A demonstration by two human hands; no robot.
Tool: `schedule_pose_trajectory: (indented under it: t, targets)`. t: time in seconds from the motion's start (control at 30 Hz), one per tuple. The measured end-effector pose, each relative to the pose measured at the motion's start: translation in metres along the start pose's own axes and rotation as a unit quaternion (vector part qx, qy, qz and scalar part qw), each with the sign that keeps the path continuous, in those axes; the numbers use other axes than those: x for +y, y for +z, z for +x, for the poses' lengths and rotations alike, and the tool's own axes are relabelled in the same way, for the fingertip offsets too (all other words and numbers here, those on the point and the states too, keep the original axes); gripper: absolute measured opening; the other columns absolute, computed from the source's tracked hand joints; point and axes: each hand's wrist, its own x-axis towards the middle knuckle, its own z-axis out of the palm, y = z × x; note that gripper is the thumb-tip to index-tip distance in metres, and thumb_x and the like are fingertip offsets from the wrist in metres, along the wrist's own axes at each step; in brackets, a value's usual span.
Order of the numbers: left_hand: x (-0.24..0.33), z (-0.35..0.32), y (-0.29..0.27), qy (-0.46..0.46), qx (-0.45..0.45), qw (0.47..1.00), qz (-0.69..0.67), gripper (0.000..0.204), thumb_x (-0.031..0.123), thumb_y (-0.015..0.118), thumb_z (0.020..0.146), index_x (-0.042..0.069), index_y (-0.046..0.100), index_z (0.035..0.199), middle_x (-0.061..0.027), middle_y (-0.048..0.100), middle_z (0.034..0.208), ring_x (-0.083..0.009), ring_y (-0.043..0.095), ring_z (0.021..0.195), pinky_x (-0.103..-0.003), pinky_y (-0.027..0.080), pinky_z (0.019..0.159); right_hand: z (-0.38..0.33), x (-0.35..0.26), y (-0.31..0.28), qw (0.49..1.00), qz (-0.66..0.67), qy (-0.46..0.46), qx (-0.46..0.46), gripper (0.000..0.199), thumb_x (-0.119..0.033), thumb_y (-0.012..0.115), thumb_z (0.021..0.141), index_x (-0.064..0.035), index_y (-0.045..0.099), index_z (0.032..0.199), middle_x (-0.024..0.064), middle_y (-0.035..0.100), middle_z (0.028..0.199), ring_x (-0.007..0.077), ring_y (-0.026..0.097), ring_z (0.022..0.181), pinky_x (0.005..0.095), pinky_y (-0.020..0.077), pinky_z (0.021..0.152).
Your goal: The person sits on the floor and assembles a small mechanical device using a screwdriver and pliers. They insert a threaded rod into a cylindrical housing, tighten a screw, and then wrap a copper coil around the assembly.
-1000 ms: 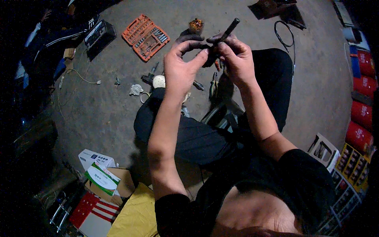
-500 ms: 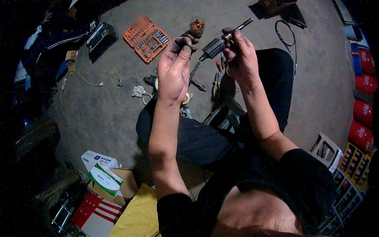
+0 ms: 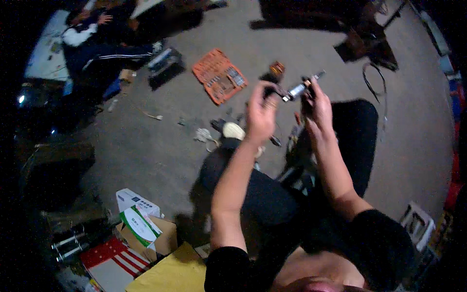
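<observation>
A motor armature [image 3: 297, 90] is held up in front of me, its shaft tilted toward the upper right. My right hand [image 3: 319, 109] is closed around its copper-coloured end, with the shaft sticking out past the fingers. By the armature's lower left end, my left hand [image 3: 262, 114] has its fingers curled together. Something small and dark is at those fingertips, too blurred to name. Just beyond the hands, a small clear container [image 3: 277, 69] with orange-brown contents stands on the floor.
An orange socket set case [image 3: 219, 75] lies unfolded on the floor, near a dark box [image 3: 165, 65]. Another person's striped trouser leg [image 3: 116, 56] shows at upper left. Cardboard boxes [image 3: 163, 233] and a yellow sack [image 3: 170, 270] are lower left. A black cable [image 3: 372, 82] curls at right.
The view has shifted, so floor things appear lower and further right. My left fingertips have come closer to the armature's lower end. The armature stays in my right hand.
</observation>
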Motion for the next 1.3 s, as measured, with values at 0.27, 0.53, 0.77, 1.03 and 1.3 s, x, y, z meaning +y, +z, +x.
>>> schedule_pose_trajectory:
  t: [0.27,0.53,0.77,1.03,1.3]
  targets:
    - [-0.014,0.0,-0.006,0.066,-0.017,0.996,0.062,0.019,0.01,0.047,0.088,0.005,0.045,0.107,-0.0065,0.05,0.079,-0.013,0.049,0.074,-0.028,0.042,0.069,0.001,-0.004,0.004,0.948,-0.21,-0.233,-0.05,0.026,-0.02,0.056,0.088,0.0064,0.059,0.087,0.0038,0.056,0.078,0.0109,0.051,0.071,0.0241,0.0419,0.066]
    - [-0.015,0.008,-0.008,0.073,-0.001,0.976,-0.205,0.007,0.005,0.043,0.091,0.002,0.045,0.097,-0.0047,0.052,0.087,-0.0141,0.052,0.084,-0.029,0.041,0.08,-0.014,-0.011,0.011,0.965,-0.192,-0.161,-0.084,0.027,-0.026,0.05,0.091,0.0001,0.057,0.091,0.0036,0.055,0.083,0.0113,0.052,0.076,0.0251,0.0428,0.071]
    - [-0.013,0.001,-0.004,0.053,0.001,0.997,0.055,0.015,0.005,0.045,0.089,0.003,0.043,0.104,-0.0067,0.053,0.084,-0.0132,0.052,0.081,-0.029,0.043,0.072,-0.005,0.008,0.004,0.998,-0.046,-0.028,-0.046,0.026,-0.03,0.046,0.093,-0.0047,0.05,0.097,0.0044,0.055,0.088,0.0148,0.054,0.078,0.029,0.0457,0.066]
    - [-0.005,-0.012,0.012,0.308,0.029,0.936,0.169,0.022,-0.007,0.042,0.079,0.002,0.049,0.098,-0.0135,0.053,0.089,-0.025,0.053,0.082,-0.036,0.044,0.071,-0.003,-0.007,0.015,0.969,0.155,0.125,-0.147,0.037,-0.025,0.038,0.095,0.003,0.049,0.116,0.0146,0.058,0.11,0.0149,0.06,0.08,0.0204,0.0513,0.06]
    - [0.014,-0.024,-0.003,0.441,0.065,0.878,0.176,0.017,0.007,0.053,0.084,0.006,0.045,0.098,-0.0095,0.059,0.1,-0.0258,0.056,0.098,-0.038,0.036,0.085,-0.035,-0.021,0.037,0.935,0.246,0.136,-0.218,0.035,-0.024,0.036,0.096,0.0069,0.043,0.11,0.0222,0.05,0.117,0.0313,0.052,0.108,0.0418,0.047,0.091]
